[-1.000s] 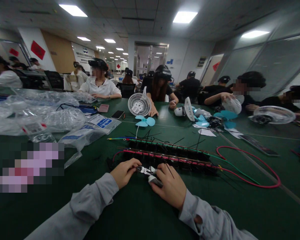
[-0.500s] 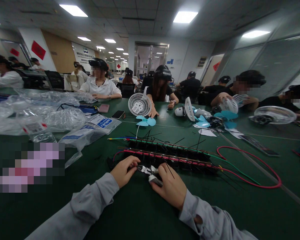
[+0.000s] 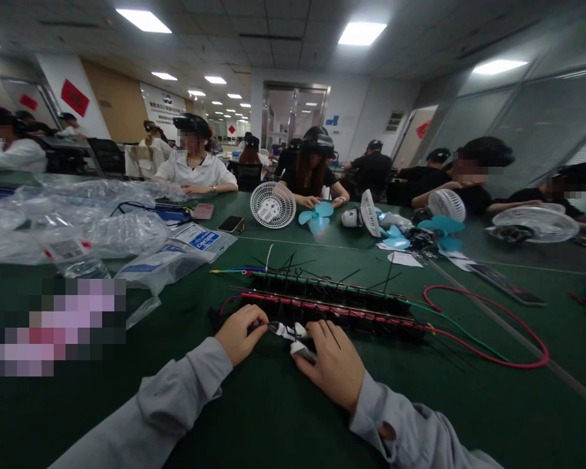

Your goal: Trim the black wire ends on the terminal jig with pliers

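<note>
Pliers point(image 3: 303, 352): in the right hand, just in front of the black rack.
Right hand point(image 3: 339, 361): curled around the white handles, which are a bit apart.
Left hand point(image 3: 241, 333): fingers bent, tips by the pliers' nose; I can't tell if it pinches anything.
Black rack point(image 3: 344, 320): red wire point(image 3: 283, 300) and green wire point(image 3: 461, 326) run along it.
Plastic bag point(image 3: 176, 257): off left; I can't tell what's inside.

Left hand point(image 3: 241, 333) with bent fingers, right hand point(image 3: 333, 358) gripping, forearms point(image 3: 168, 397) angled inward
</note>
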{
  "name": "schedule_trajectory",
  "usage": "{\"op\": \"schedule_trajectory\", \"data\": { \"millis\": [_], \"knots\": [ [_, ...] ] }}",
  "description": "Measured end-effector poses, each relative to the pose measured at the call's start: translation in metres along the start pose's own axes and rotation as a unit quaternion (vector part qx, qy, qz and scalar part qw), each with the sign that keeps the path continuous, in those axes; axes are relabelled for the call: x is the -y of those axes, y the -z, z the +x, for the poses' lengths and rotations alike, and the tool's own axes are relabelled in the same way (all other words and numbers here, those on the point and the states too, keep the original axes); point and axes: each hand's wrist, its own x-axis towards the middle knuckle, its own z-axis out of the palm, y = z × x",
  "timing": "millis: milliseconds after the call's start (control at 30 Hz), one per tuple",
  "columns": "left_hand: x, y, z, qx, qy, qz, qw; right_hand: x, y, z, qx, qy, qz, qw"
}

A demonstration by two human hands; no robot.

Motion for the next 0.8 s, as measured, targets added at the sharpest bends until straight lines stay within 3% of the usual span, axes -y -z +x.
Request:
{"op": "schedule_trajectory", "data": {
  "millis": [233,800],
  "knots": [
    [-0.0002,-0.0026,-0.0007,0.014,0.039,-0.017,0.999,0.0001,0.0018,0.0006,0.001,-0.002,0.005,1.000],
    [-0.0021,-0.0013,0.0003,0.015,0.010,-0.016,1.000,0.0018,0.0042,0.0008,-0.004,-0.011,-0.010,1.000]
  ]
}}
